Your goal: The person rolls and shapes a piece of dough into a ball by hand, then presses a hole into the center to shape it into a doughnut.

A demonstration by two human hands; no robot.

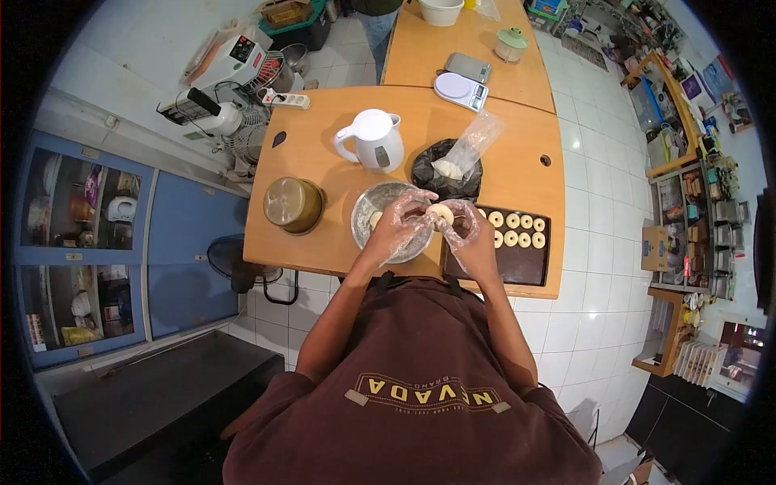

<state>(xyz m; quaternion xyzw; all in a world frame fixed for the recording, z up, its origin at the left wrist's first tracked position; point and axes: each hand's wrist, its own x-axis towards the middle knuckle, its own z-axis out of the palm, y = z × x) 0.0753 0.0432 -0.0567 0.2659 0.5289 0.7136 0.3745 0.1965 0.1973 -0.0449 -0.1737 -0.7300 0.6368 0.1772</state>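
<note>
Between my two flour-dusted hands is a small pale dough ring (440,213). My left hand (399,227) pinches its left side, above the right part of a metal bowl (374,200) with a piece of dough in it. On the other side my right hand (469,234) holds the ring with curled fingers, over the left end of a dark baking tray (521,269). Several dough rings (512,220) lie in two rows on that tray. Behind my hands, a clear plastic bag (477,145) with pale contents rests on a black plastic bag (423,170).
A white kettle (378,145) and a gold-coloured pot (288,204) stand on the wooden table (323,105). Farther back are a white scale (461,90), a grey scale (469,67) and a lidded container (510,44). A person's leg (378,40) shows behind the table.
</note>
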